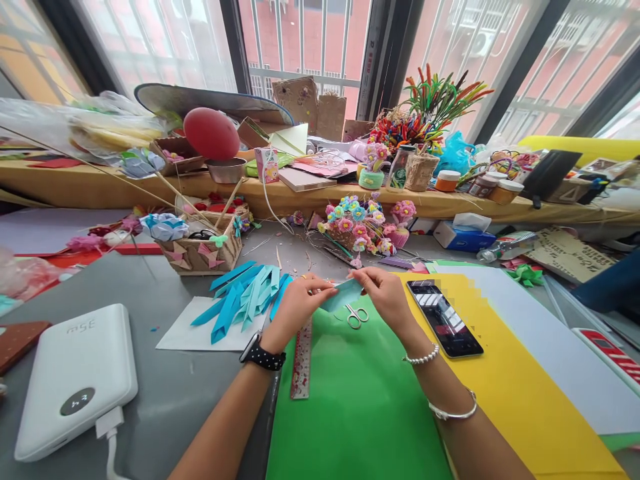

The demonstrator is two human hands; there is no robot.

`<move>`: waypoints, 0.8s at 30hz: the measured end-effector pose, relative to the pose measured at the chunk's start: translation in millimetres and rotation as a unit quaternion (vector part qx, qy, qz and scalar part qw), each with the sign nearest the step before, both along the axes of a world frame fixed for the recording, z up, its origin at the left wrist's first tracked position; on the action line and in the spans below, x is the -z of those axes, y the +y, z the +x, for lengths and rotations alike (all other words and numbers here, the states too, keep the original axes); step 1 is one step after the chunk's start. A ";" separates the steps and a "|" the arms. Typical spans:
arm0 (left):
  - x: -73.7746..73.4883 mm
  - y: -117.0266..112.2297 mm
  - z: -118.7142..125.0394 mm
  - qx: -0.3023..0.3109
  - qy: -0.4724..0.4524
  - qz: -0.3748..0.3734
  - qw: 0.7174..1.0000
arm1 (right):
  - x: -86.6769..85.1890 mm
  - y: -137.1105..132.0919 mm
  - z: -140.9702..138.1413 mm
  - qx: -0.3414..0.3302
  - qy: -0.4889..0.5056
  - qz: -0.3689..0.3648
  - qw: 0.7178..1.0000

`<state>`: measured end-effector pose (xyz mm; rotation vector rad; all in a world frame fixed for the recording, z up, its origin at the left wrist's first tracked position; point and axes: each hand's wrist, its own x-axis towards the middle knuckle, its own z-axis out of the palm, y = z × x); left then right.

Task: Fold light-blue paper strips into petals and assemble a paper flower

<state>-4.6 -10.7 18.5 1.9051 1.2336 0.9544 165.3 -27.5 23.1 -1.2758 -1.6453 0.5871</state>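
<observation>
My left hand [297,308] and my right hand [386,297] both pinch a small light-blue piece of paper [344,294], held between them just above a green paper sheet [350,393]. Small scissors [355,315] lie on the green sheet right under the paper. A patterned ruler [302,360] lies along the green sheet's left edge, beneath my left wrist. A pile of folded blue paper strips [245,297] rests on a white sheet to the left of my left hand.
A phone [444,317] lies on a yellow sheet [505,373] at right. A white power bank [75,377] sits front left. A woven basket [203,250], paper flower bouquets [363,227], a tissue box [464,235] and a cluttered window ledge [310,193] stand behind.
</observation>
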 end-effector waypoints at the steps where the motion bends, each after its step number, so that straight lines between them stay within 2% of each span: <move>1: -0.5 0.4 -0.7 -0.028 -0.019 -0.002 0.999 | -0.5 0.3 0.5 0.005 0.032 -0.006 0.999; 4: -2.2 0.5 -1.4 -0.076 -0.114 -0.049 0.989 | -2.0 0.1 -1.1 -0.027 0.070 -0.046 0.996; 7: -2.9 -1.1 1.2 -0.051 -0.211 -0.119 0.969 | -2.4 -2.2 -8.1 -0.071 0.030 -0.078 0.994; 9: -2.5 -2.4 3.9 -0.031 -0.244 -0.145 0.958 | -2.0 -3.6 -12.4 -0.072 0.011 -0.075 0.995; 13: -2.2 -3.5 5.3 -0.010 -0.245 -0.190 0.951 | -1.4 -4.0 -12.1 -0.053 0.037 -0.082 0.995; 18: -6.9 0.2 -4.3 -0.016 -0.233 -0.184 0.955 | -2.4 -3.0 -5.7 -0.104 0.047 -0.130 0.985; 24: -7.9 1.4 -7.3 -0.001 -0.247 -0.201 0.948 | 1.5 -0.7 -5.6 -0.094 0.095 -0.117 0.984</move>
